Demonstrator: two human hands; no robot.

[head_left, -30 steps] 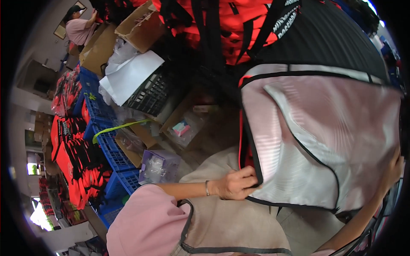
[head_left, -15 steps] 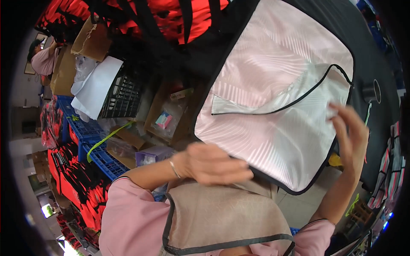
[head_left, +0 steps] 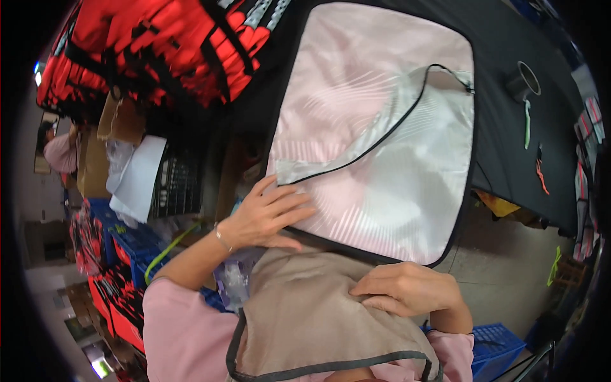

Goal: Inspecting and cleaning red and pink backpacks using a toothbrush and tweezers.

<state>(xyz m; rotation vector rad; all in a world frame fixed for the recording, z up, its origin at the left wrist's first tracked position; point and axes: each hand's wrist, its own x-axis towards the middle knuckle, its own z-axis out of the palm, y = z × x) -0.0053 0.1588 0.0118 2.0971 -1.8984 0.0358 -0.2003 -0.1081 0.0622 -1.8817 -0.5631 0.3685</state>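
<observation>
A large silver-lined panel [head_left: 382, 140] with black piping lies flat on a black table [head_left: 509, 146], one flap folded over it. My left hand [head_left: 267, 213] rests with spread fingers on its near left edge. My right hand [head_left: 407, 288] presses flat on the tan apron [head_left: 305, 318] at my chest, just below the panel's near edge. Neither hand grips anything.
A pile of red and black bags [head_left: 159, 51] sits at the far left of the table. Below left are blue crates [head_left: 127, 245], a black basket [head_left: 175, 181], white paper [head_left: 137, 178] and cardboard boxes [head_left: 118, 121]. Another person [head_left: 60, 149] stands far left. A blue crate [head_left: 499, 344] is at the lower right.
The silver panel has come down from being held up and now lies flat on the table. My right hand left its right edge and moved to my apron; my left hand spread onto the panel.
</observation>
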